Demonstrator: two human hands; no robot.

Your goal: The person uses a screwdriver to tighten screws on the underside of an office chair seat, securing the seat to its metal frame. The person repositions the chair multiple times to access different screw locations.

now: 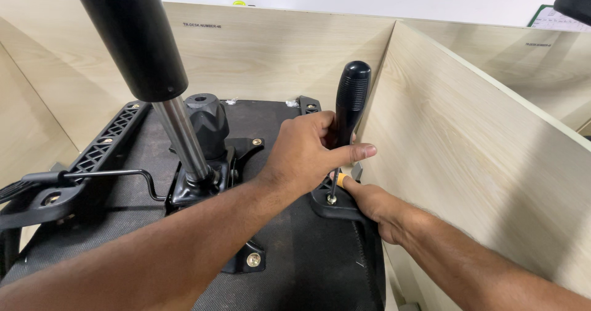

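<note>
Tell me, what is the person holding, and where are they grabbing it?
The left hand grips a screwdriver low on its black handle, tip on a screw. The right hand steadies the black bracket beside the tip, its fingers against it.

Person's body, head view: two bare forearms, sleeveless as far as the frame shows. Left hand: bare, no glove, ring or watch visible. Right hand: bare, no glove; wrist unadorned. Fine hair on both forearms.
</note>
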